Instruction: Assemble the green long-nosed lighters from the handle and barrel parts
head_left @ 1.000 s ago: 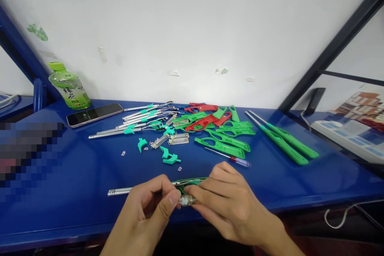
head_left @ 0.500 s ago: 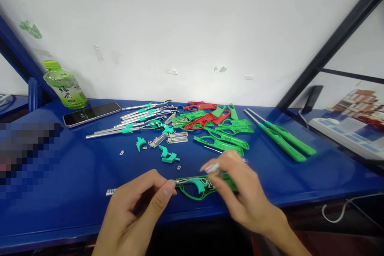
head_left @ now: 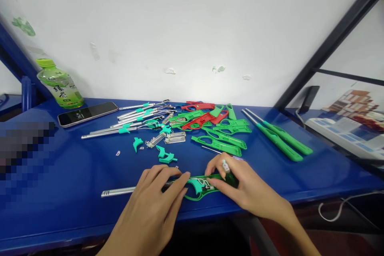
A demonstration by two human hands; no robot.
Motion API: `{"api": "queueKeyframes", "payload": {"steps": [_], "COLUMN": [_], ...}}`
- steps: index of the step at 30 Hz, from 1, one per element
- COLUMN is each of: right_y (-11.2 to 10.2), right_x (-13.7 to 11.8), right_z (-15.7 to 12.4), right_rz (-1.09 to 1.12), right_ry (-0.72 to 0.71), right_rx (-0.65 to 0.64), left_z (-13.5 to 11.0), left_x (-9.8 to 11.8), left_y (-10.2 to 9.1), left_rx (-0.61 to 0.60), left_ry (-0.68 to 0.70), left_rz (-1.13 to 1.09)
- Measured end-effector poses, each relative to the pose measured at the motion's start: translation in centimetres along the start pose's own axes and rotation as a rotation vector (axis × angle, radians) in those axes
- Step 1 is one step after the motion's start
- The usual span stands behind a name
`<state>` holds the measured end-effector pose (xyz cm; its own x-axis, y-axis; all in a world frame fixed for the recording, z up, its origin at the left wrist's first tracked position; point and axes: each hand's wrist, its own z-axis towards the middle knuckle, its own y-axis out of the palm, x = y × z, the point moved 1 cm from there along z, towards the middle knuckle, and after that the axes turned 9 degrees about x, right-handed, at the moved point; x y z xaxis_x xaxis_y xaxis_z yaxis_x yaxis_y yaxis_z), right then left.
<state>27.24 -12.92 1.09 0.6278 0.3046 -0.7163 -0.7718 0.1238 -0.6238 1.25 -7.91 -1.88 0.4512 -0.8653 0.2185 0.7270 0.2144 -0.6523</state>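
A green utility-lighter half shell (head_left: pixel 192 198) lies at the table's front with its inside facing up. It holds a turquoise trigger (head_left: pixel 197 186) and loose white wires (head_left: pixel 204 183); a silver tube (head_left: pixel 118 192) runs out to the left. My left hand (head_left: pixel 156 194) closes over the joint of tube and shell, hiding it. My right hand (head_left: pixel 240 182) has thumb and fingertips close to the wires at the shell's right part. Tucked between its fingers is a small clear fuel tank (head_left: pixel 226 166) with a pale top, mostly hidden.
Behind lie silver tubes with wires (head_left: pixel 138 116), turquoise triggers (head_left: pixel 166 156), clear fuel tanks (head_left: pixel 175 137), and red (head_left: pixel 201 121) and green half shells (head_left: pixel 219 146). Two assembled lighters (head_left: pixel 279 142) rest at right. A phone (head_left: pixel 88 114) and bottle (head_left: pixel 61 88) stand at back left.
My left hand has shifted from pinching at the tube's end to lying over the joint. The right fingertips came down to the wires, the fuel tank now tucked between the fingers.
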Motion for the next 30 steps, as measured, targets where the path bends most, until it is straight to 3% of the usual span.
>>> {"api": "queueKeyframes", "payload": {"steps": [7, 23, 30], "right_y": [0.30, 0.53, 0.72], "right_x": [0.52, 0.66, -0.01], "right_z": [0.50, 0.35, 0.58], "right_rz": [0.020, -0.204, -0.285], "right_ry": [-0.053, -0.447, -0.418], "right_rx": [-0.004, 0.066, 0.052], "left_z": [-0.04, -0.23, -0.12], "left_x": [-0.20, -0.21, -0.18], "left_y": [0.18, 0.16, -0.15], "left_rx": [-0.100, -0.130, -0.131], "left_ry": [0.012, -0.047, -0.050], "left_rz": [0.008, -0.064, -0.070]}}
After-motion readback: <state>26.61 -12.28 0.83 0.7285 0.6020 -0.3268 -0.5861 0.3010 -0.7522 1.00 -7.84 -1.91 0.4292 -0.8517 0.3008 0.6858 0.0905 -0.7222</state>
